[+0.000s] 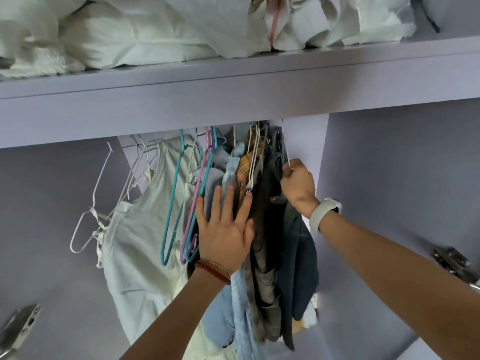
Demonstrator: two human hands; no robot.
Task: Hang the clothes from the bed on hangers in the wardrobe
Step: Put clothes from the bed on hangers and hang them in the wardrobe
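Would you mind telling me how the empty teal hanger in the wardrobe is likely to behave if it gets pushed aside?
The teal hanger looks thin and rigid, so it should keep its shape. Hanging free and bare, it is probably light and would swing easily. It may knock the purple hanger beside it.

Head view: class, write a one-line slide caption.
Left hand presses hung clothes aside; right hand grips a white hanger carrying a dark denim garment.

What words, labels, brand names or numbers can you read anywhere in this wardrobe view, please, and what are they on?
None can be read: no print shows on the hanging clothes, the hangers, the shelf, the bedding above it, or the white wristband.
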